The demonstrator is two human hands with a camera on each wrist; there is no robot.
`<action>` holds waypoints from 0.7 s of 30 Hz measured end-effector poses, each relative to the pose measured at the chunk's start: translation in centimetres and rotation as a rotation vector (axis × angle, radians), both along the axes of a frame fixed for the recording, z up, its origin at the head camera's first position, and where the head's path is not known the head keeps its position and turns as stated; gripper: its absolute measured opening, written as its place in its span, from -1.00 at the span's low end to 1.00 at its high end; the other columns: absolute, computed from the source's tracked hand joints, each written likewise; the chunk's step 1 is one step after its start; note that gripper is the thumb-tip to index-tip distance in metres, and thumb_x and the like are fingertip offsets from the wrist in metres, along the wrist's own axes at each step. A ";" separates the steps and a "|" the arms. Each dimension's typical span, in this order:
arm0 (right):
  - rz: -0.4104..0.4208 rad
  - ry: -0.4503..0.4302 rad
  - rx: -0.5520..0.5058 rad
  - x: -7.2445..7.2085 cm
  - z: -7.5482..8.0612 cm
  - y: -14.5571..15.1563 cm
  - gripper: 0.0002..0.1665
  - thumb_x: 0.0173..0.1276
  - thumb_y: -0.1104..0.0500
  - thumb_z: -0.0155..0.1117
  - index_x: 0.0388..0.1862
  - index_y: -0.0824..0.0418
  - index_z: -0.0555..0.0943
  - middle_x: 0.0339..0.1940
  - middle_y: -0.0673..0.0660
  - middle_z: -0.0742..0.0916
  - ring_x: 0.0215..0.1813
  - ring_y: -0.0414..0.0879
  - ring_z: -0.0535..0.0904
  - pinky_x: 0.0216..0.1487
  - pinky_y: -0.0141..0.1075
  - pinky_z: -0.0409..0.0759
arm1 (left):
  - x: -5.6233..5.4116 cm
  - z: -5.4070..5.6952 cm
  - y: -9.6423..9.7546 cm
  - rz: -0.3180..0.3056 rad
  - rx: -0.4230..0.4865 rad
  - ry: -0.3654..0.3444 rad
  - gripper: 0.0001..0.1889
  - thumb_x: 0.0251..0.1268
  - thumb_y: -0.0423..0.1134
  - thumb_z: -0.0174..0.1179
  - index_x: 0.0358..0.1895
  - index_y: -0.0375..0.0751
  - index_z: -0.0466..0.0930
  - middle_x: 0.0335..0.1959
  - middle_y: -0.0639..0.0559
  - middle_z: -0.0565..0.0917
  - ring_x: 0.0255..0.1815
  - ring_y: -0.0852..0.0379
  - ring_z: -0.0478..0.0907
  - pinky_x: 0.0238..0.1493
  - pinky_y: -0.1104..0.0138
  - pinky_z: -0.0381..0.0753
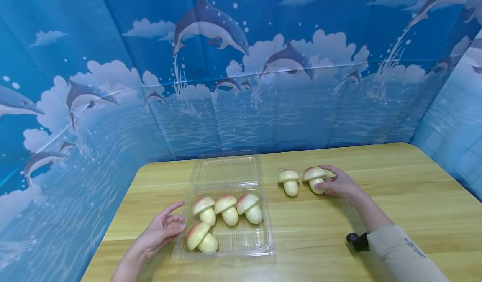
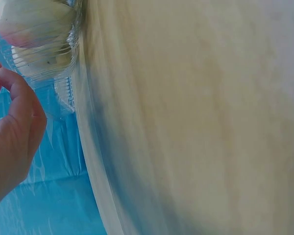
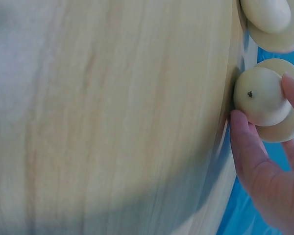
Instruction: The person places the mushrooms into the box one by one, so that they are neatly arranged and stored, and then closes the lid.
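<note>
My right hand (image 1: pixel 339 184) grips a cream mushroom (image 1: pixel 314 179) with a pink-tinged cap; in the right wrist view the thumb and fingers sit around its round stem (image 3: pixel 262 95). A second mushroom (image 1: pixel 289 182) lies on the table just left of it. Beside the left wall of a clear plastic clamshell box (image 1: pixel 246 240) is my left hand (image 1: pixel 160 232), its fingers loosely bent at the rim and holding nothing. Inside the box, three mushrooms stand in a row, including a middle one (image 1: pixel 227 210), and another mushroom (image 1: pixel 202 237) lies tilted at the front left.
The box's clear lid (image 1: pixel 229 171) is folded back flat toward the far edge of the wooden table (image 1: pixel 308 240). Behind the table hangs a blue dolphin-print curtain (image 1: pixel 241 119). A black strap piece (image 1: pixel 357 242) sticks out by the right sleeve (image 1: pixel 403 252).
</note>
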State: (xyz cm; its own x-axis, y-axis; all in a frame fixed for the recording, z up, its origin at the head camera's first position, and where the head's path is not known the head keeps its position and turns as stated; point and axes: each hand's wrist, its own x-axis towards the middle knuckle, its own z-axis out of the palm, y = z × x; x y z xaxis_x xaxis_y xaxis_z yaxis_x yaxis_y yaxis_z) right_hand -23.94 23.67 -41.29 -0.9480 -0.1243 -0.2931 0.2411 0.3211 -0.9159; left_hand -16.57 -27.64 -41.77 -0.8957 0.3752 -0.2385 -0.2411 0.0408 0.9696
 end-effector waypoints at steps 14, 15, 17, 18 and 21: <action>0.010 0.013 0.001 0.3 -0.2 -0.1 0.01 0.23 0.22 0.31 0.47 0.34 -0.09 0.11 0.53 0.36 -0.20 -0.14 0.55 -0.15 -0.23 0.61 | 0.0 0.0 0.1 0.015 -0.013 -0.004 -0.18 0.20 -0.44 0.17 0.45 -0.30 -0.14 -0.19 0.06 0.46 -0.28 0.27 0.52 -0.25 0.45 0.53; 0.011 0.013 0.001 0.3 -0.2 -0.1 0.01 0.23 0.22 0.31 0.47 0.34 -0.09 0.10 0.52 0.38 -0.21 -0.14 0.55 -0.16 -0.23 0.61 | 0.0 0.0 0.1 0.015 -0.013 -0.005 -0.17 0.20 -0.44 0.17 0.45 -0.30 -0.14 -0.19 0.06 0.46 -0.28 0.27 0.51 -0.25 0.45 0.53; 0.010 0.013 0.002 0.4 -0.3 -0.1 0.01 0.23 0.22 0.32 0.47 0.33 -0.08 0.07 0.49 0.41 -0.22 -0.13 0.56 -0.16 -0.22 0.61 | 0.0 0.0 0.1 0.015 -0.013 -0.007 -0.17 0.20 -0.44 0.17 0.45 -0.30 -0.14 -0.19 0.06 0.46 -0.28 0.27 0.51 -0.25 0.45 0.53; 0.009 0.012 0.003 0.4 -0.4 0.0 0.01 0.23 0.21 0.32 0.47 0.33 -0.08 0.05 0.47 0.42 -0.22 -0.13 0.56 -0.16 -0.22 0.61 | 0.0 0.0 0.1 0.015 -0.012 -0.008 -0.17 0.20 -0.44 0.17 0.45 -0.30 -0.14 -0.19 0.06 0.46 -0.28 0.27 0.51 -0.25 0.45 0.53; 0.007 0.015 0.010 0.5 -0.4 0.0 0.00 0.23 0.22 0.32 0.47 0.34 -0.07 0.02 0.44 0.45 -0.23 -0.13 0.56 -0.16 -0.22 0.61 | -0.1 -0.1 0.0 0.012 -0.009 -0.008 -0.18 0.20 -0.44 0.17 0.45 -0.30 -0.14 -0.19 0.06 0.46 -0.27 0.27 0.51 -0.24 0.45 0.53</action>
